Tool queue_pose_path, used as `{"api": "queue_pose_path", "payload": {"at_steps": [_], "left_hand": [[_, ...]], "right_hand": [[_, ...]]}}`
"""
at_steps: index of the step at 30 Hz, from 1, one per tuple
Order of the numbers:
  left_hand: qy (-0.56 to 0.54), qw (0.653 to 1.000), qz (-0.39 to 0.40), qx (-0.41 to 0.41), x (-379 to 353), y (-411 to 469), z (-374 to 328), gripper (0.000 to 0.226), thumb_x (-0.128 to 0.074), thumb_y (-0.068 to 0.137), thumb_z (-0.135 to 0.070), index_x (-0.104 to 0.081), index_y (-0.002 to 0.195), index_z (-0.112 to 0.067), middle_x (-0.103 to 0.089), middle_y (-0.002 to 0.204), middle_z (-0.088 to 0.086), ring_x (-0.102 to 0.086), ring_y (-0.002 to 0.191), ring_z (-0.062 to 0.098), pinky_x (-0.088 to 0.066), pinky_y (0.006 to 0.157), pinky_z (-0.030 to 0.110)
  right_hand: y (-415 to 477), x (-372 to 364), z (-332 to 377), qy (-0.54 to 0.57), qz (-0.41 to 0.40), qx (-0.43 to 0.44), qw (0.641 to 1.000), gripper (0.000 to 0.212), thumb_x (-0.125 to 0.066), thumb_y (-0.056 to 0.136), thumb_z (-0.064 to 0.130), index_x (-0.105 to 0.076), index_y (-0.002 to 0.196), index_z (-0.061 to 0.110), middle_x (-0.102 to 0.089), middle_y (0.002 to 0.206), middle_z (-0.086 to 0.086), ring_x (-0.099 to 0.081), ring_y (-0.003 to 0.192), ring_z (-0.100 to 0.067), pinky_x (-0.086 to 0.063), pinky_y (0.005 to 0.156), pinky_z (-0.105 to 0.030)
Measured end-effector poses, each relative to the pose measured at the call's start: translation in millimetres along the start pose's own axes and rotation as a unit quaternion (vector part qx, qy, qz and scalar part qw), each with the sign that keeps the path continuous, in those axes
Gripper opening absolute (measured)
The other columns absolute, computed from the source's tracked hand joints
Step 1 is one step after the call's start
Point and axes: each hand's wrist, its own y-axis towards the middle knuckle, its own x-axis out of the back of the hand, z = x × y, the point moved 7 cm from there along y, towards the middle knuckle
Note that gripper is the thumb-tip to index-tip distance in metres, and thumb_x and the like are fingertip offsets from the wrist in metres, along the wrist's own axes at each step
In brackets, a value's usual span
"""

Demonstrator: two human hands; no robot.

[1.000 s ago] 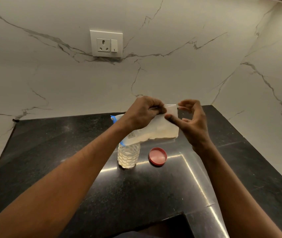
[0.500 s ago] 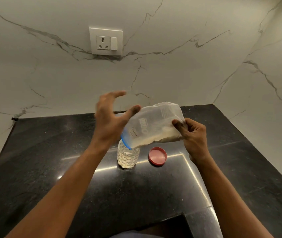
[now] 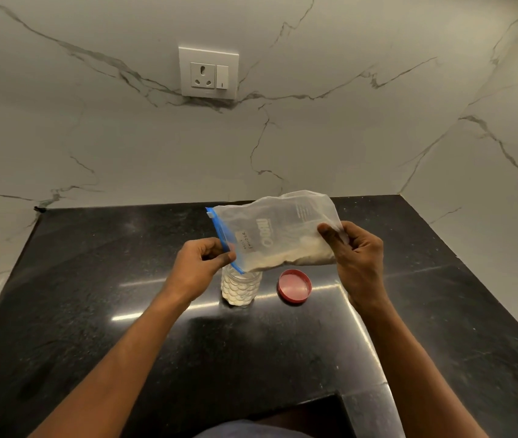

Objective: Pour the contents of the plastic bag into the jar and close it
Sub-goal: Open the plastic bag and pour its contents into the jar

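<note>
A clear plastic zip bag (image 3: 278, 230) with a blue seal strip holds pale powder along its lower edge. It lies sideways in the air, its blue mouth end down over the jar. My left hand (image 3: 199, 267) pinches the blue strip at the mouth. My right hand (image 3: 354, 254) grips the bag's closed bottom end. Under the mouth stands a small clear textured jar (image 3: 240, 287), open, with pale contents inside. Its red lid (image 3: 294, 285) lies upside down on the counter just to the right of the jar.
The black stone counter (image 3: 125, 295) meets marble walls at the back and right. A white socket and switch plate (image 3: 208, 72) is on the back wall. A cut-out edge of the counter (image 3: 340, 398) lies close to me.
My left hand let go of the bag's top, swung away open, then came back to pinch the blue strip. The bag turned sideways with its mouth over the jar. My right hand shifted to the bottom end.
</note>
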Motion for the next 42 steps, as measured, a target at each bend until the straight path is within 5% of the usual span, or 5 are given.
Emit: {"api": "queue_pose_path", "payload": {"at_steps": [42], "left_hand": [[-0.059,0.998,-0.024,-0.016,-3,-2,8,0.018,-0.077,0.093,-0.011,-0.079,0.105,-0.024,-0.083,0.100,-0.012,-0.077,0.098,0.002,-0.059,0.074,0.011]], "right_hand": [[5,-4,19,-0.003,0.034,0.002,0.999,0.011,-0.071,0.091,0.036,-0.076,0.087,0.027,-0.076,0.084,0.004,-0.072,0.074,-0.010,-0.058,0.061,-0.020]]}}
